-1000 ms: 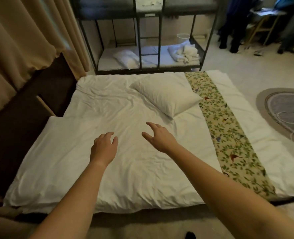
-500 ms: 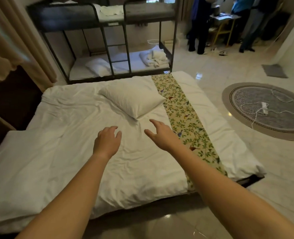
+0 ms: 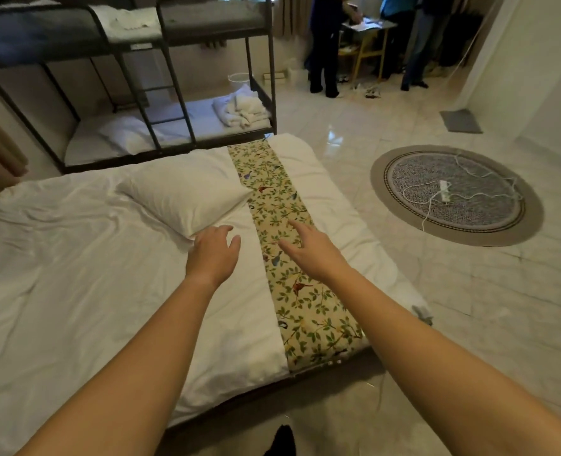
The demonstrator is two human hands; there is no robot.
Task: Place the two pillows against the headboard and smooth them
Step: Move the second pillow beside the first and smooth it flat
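One white pillow [image 3: 180,192] lies askew on the white bed [image 3: 75,258], its right corner touching the floral runner [image 3: 285,225]. My left hand [image 3: 213,255] hovers open just below the pillow's near corner, fingers apart, holding nothing. My right hand [image 3: 312,248] is open above the runner, index finger stretched forward, empty. I see no second pillow on this bed. The headboard side at the far left is cut off by the frame edge.
A black metal bunk bed [image 3: 160,93] with a white pillow and folded linen stands behind the bed. On the tiled floor to the right lies a round rug [image 3: 516,222] with a white cable on it. People stand by a small table [image 3: 368,28] at the back.
The view has swung right, shifting the bed left in frame. Both hands have moved forward and right: the left toward the pillow's near corner, the right over the runner.
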